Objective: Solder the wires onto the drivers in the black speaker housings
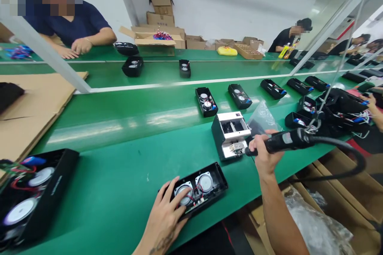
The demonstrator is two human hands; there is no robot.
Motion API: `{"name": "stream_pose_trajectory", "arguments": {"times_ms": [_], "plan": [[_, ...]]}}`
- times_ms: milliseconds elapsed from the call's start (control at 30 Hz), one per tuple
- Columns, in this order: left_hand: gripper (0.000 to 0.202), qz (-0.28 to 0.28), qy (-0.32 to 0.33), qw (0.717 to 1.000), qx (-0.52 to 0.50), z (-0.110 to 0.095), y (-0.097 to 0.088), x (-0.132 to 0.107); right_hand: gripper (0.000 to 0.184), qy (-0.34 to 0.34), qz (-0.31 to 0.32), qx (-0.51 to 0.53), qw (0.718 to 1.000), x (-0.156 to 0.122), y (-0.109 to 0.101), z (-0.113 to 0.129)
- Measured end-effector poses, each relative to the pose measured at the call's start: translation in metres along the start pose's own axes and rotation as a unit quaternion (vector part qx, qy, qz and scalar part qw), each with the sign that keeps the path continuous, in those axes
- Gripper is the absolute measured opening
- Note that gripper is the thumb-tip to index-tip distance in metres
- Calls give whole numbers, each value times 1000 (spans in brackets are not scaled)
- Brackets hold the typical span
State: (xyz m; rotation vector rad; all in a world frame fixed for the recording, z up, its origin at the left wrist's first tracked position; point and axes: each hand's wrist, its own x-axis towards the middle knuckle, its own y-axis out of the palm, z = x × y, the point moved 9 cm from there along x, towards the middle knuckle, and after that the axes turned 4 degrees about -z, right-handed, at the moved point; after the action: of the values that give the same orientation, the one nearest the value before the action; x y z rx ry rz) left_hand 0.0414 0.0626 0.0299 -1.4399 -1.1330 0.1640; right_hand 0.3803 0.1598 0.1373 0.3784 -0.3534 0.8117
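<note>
My left hand (pixel 170 206) grips the left end of a black speaker box (pixel 221 181), its fingers reaching over one of the two round white drivers. Red wires run between the drivers inside this uncovered box, which lies on the green bench. In my right hand (pixel 265 152) is a black electric screwdriver (pixel 285 140), held nearly level and pointing left. The screwdriver's tip is at the front of a white and black screw feeder (pixel 231 133); whether it touches a screw is too small to tell. A cable leaves the tool's rear end, and a cord holds it from above.
Another uncovered speaker box (pixel 56 191) lies at the near left by a cardboard sheet (pixel 44 99). Several more line the green conveyor (pixel 149 107). A plastic bag (pixel 263 117) sits behind the feeder. Cardboard boxes (pixel 338 183) stand below right. Co-workers sit across and at right.
</note>
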Motion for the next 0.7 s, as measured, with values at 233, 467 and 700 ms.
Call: {"name": "stream_pose_trajectory", "arguments": {"times_ms": [233,467,700], "plan": [[28,3,-11,1000,-8,1,0,4,35,27,62,-55,996,2,30,-12],[30,9,-10,1000,-6,1,4,2,30,117,172,-19,978,-34,29,-8],[28,51,-23,998,-5,-2,9,0,28,122,252,212,936,-114,50,53]]}}
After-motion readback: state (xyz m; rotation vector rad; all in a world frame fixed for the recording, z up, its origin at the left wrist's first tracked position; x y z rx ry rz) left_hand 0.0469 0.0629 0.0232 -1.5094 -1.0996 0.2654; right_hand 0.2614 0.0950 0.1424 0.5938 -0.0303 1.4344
